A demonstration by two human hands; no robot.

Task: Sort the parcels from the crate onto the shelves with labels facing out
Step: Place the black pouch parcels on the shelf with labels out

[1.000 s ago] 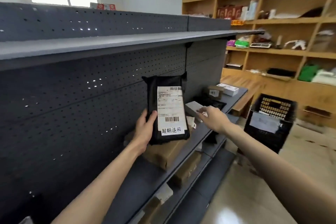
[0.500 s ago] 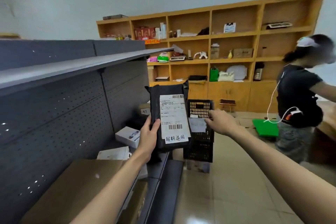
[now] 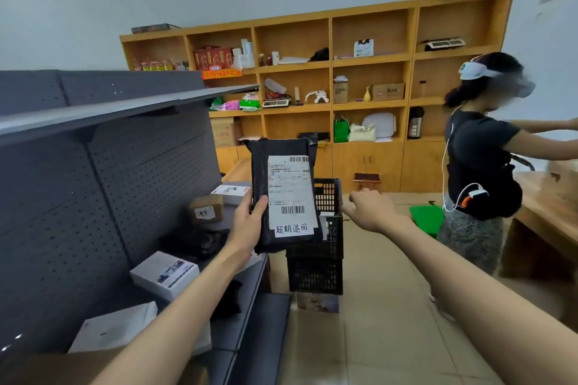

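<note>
My left hand [image 3: 248, 222] grips a black plastic parcel [image 3: 261, 172] by its left edge and holds it upright in the air, its white label [image 3: 291, 194] turned toward me. Behind it on the floor stands the black slotted crate [image 3: 316, 269]. My right hand [image 3: 367, 209] reaches out beside the crate's top rim with loosely bent fingers and holds nothing. The dark grey metal shelf [image 3: 247, 284] on the left carries parcels: a white box [image 3: 164, 273], another white box [image 3: 115, 330], a small brown box [image 3: 206, 211] and a black bag [image 3: 197, 242].
A person in a black top [image 3: 481, 162] stands at the right, by a wooden table [image 3: 550, 197]. A wooden wall unit [image 3: 312, 97] with assorted goods fills the back. A green item [image 3: 427, 219] lies on the tiled floor. A brown carton [image 3: 56, 367] sits at the near left.
My view has swung right, from facing the grey shelf to looking along it toward the crate and the room. The parcel stays upright in my left hand; my right hand stays extended.
</note>
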